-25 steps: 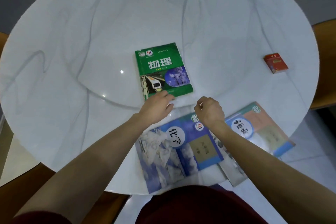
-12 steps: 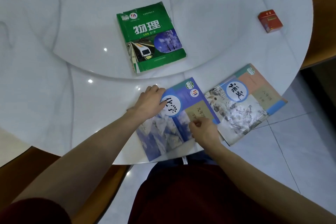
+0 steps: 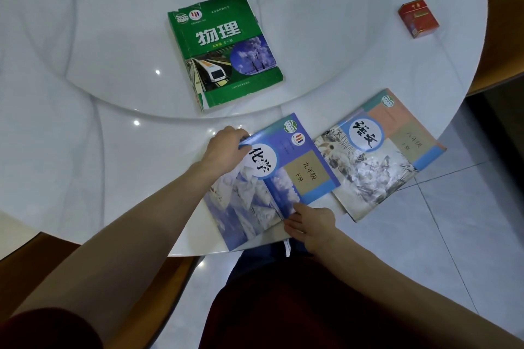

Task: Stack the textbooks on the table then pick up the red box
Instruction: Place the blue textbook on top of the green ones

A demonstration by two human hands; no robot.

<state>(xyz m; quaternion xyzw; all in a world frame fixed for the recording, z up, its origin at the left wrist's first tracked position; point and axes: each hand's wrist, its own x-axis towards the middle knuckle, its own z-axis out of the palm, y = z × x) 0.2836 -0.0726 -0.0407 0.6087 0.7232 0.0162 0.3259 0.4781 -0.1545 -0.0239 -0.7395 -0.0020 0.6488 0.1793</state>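
Three textbooks lie on the white round table [image 3: 85,164]. A green one [image 3: 224,51] rests on the raised middle disc. A blue textbook [image 3: 272,178] sits at the near edge, its right side overlapping a paler textbook [image 3: 380,156] that juts past the rim. My left hand [image 3: 226,150] grips the blue textbook's far left corner, lifting it slightly. My right hand [image 3: 312,224] holds its near edge, fingers on the cover. The red box [image 3: 418,18] stands alone at the far right.
A raised round disc [image 3: 113,88] fills the table's middle. Wooden chairs stand at the near left [image 3: 56,246] and far right [image 3: 499,76]. Grey tiled floor [image 3: 465,235] shows to the right. My dark red lap is below the table edge.
My left hand left the green textbook and took the blue one's far corner. My right hand moved from its top to its near edge. The view tilted down and right.
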